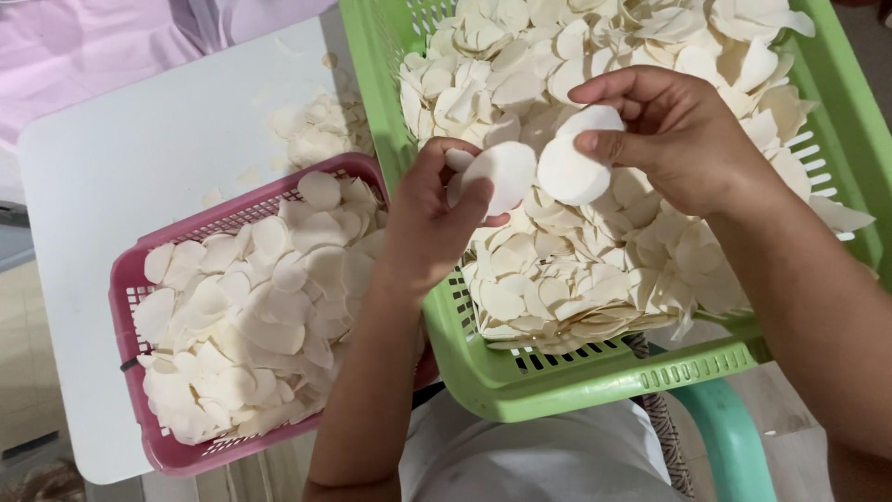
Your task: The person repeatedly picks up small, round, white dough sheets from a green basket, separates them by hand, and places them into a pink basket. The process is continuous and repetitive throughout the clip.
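Note:
My left hand [429, 218] pinches a round white slice [502, 175] above the near left part of a green basket [595, 376]. My right hand [671, 130] holds a small stack of white slices [574, 165] just to the right, the two sets of slices almost touching. The green basket is heaped with several thin white round slices [576, 270]. To the left, a pink basket [177, 455] holds more of the same white slices [251, 316], lying flatter.
Both baskets rest on a white table [139, 149]; a loose pile of slices [316, 125] lies on it behind the pink basket. A teal chair edge [729, 437] and white cloth on my lap [530, 460] show below the green basket.

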